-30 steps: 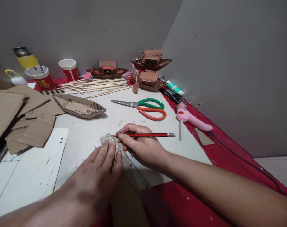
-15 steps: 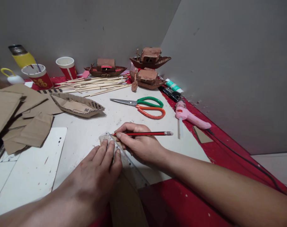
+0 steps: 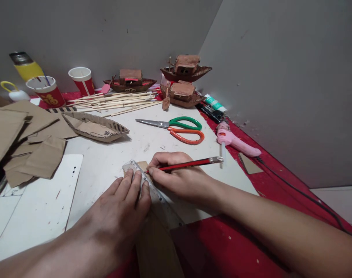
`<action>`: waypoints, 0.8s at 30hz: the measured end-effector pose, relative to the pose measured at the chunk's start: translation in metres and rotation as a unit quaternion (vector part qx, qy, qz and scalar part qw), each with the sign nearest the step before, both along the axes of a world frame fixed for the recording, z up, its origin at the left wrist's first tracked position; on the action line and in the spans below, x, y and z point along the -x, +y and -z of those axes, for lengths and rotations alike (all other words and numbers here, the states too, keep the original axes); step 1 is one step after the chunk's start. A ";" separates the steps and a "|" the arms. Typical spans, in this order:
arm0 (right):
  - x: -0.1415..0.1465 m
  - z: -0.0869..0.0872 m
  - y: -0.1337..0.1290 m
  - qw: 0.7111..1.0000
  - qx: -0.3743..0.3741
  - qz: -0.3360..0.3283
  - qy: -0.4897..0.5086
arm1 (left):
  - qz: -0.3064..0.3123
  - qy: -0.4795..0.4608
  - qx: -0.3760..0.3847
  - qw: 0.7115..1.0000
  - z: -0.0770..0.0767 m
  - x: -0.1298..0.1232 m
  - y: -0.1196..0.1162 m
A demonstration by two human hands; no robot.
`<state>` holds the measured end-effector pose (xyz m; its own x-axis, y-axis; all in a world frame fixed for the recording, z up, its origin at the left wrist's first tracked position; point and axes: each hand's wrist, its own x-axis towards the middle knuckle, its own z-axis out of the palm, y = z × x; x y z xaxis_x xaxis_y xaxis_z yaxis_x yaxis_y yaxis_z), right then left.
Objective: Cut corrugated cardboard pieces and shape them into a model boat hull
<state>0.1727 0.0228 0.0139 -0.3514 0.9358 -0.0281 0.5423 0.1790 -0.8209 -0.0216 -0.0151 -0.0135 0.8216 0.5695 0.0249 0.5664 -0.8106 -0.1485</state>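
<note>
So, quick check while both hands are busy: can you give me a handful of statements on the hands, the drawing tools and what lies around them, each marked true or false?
1. The right hand grips a red-and-black pencil. True.
2. The left hand is raised clear of the ruler. False: its fingers rest on it.
3. Both handles of the scissors are green. False: one is green, the other orange.
4. The pink glue gun lies to the right of the scissors. True.
5. The thin wooden sticks lie inside the open cardboard hull. False: they lie beyond it, outside.
</note>
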 end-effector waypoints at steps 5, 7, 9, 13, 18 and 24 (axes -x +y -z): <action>-0.001 -0.009 -0.006 0.998 0.003 -0.026 -0.054 | 0.003 -0.008 -0.014 1.000 0.000 0.000 0.000; -0.001 -0.010 -0.008 0.997 -0.002 -0.037 -0.062 | 0.002 -0.003 -0.011 1.000 0.000 0.001 -0.001; -0.001 -0.010 -0.010 0.997 -0.010 -0.038 -0.071 | 0.000 0.007 -0.005 1.000 -0.001 0.000 -0.002; -0.002 -0.012 -0.014 0.997 0.014 -0.025 -0.073 | -0.009 0.023 0.017 1.000 -0.003 -0.001 -0.002; -0.003 -0.017 -0.016 0.996 0.025 -0.029 -0.083 | -0.006 0.013 0.012 1.000 -0.003 -0.002 -0.002; -0.002 -0.018 -0.016 0.994 0.035 -0.019 -0.098 | -0.001 -0.016 -0.007 1.000 -0.003 -0.001 -0.001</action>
<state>0.1744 0.0064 0.0318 -0.3674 0.9155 -0.1641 0.6867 0.1479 -0.7117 -0.0202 -0.0165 -0.0103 0.8197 0.5698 0.0586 0.5719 -0.8082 -0.1408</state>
